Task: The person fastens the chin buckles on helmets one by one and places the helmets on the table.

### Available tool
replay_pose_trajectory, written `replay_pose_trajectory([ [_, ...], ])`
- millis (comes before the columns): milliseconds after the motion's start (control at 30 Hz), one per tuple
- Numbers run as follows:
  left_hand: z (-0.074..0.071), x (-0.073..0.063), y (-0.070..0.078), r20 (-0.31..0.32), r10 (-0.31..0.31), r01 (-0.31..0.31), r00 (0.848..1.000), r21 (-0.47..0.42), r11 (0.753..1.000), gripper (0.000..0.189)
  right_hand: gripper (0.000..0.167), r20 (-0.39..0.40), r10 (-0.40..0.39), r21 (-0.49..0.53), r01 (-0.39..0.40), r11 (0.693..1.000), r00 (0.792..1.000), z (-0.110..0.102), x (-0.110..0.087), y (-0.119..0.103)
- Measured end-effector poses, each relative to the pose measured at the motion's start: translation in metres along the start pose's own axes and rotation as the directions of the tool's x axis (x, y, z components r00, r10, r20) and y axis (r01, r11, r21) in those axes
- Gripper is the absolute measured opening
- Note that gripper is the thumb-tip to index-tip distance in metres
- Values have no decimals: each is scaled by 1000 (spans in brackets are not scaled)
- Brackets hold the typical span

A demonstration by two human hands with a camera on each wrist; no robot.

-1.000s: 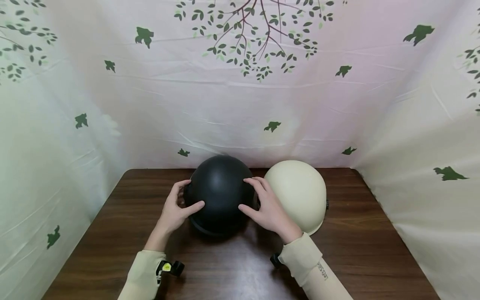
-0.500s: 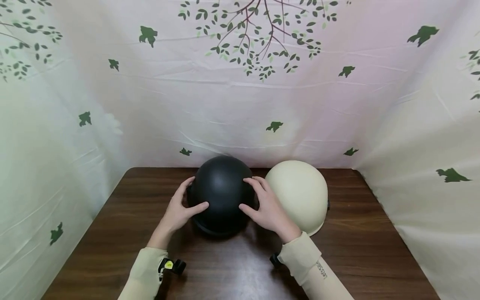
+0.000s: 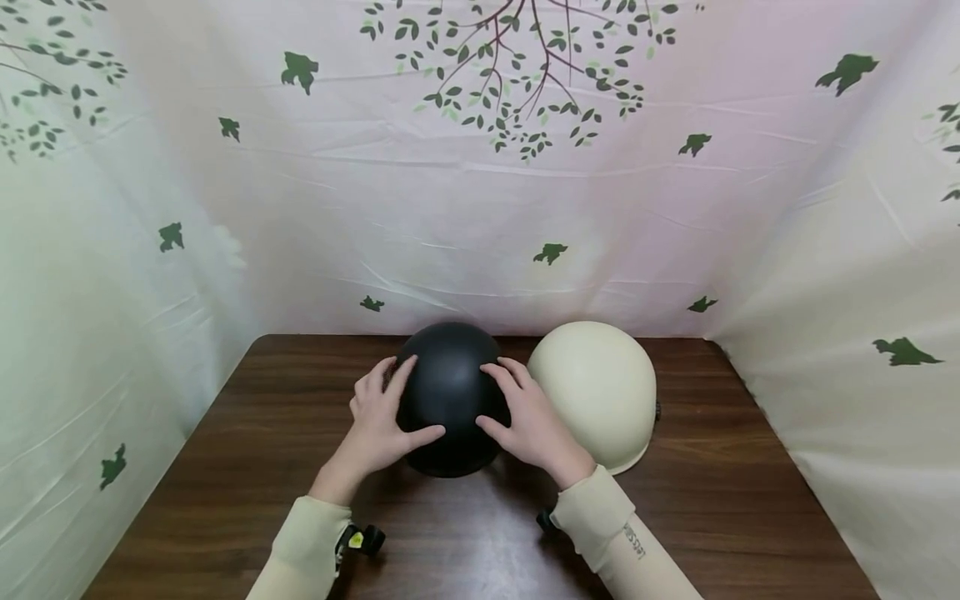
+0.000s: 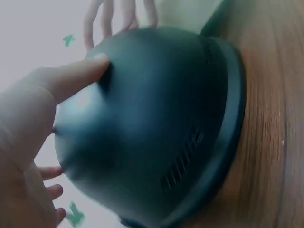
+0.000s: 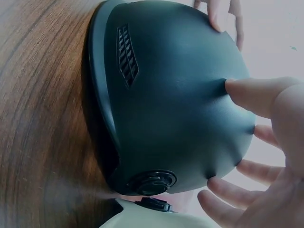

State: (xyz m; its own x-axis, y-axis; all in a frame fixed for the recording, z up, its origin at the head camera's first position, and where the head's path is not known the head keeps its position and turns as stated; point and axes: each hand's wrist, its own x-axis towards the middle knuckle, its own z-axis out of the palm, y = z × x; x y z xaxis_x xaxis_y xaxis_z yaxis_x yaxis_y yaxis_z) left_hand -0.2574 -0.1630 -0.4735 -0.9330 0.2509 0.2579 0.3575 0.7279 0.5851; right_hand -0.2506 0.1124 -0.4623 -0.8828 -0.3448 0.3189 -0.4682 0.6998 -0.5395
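My left hand [image 3: 386, 421] and right hand [image 3: 536, 425] were bare. My left sleeve [image 3: 292, 562] and right sleeve [image 3: 618, 537] were pale cream with broad cuffs [image 3: 592, 508]; small dark lettering [image 3: 634, 541] ran along the right one. A black left wrist camera [image 3: 372, 540] with a yellow patch [image 3: 356, 540] and a black right wrist camera [image 3: 545, 522] sat beside the cuffs.

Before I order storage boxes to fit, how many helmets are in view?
2: a black helmet near the far edge of the table, and a cream helmet just to its right. None appears hidden.
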Motion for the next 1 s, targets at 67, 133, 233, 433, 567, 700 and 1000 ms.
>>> replay_pose_trajectory([
  [67,4,1,8,-43,122,-116,992,114,987,102,74,7,2,-3,-2,1000,1000,-1,1,0],
  [133,7,3,17,-74,229,-208,971,221,953,94,75,8,-3,0,3,1000,1000,-2,2,1],
  [233,10,5,25,-100,310,-266,946,309,913,89,75,34,2,19,-2,1000,999,-5,3,3],
  [433,13,4,28,-131,305,-251,943,321,913,90,69,66,11,70,-15,997,998,-16,1,6],
  [567,13,1,27,-130,276,-225,952,310,924,90,60,10,-23,94,22,995,1000,-27,-3,7],
  [700,12,-1,25,-140,256,-200,957,325,924,90,46,-139,-89,82,101,992,986,-42,-7,13],
  [1000,9,1,21,-158,240,-172,958,355,919,90,39,-355,-97,-172,37,984,930,-83,-18,57],
])
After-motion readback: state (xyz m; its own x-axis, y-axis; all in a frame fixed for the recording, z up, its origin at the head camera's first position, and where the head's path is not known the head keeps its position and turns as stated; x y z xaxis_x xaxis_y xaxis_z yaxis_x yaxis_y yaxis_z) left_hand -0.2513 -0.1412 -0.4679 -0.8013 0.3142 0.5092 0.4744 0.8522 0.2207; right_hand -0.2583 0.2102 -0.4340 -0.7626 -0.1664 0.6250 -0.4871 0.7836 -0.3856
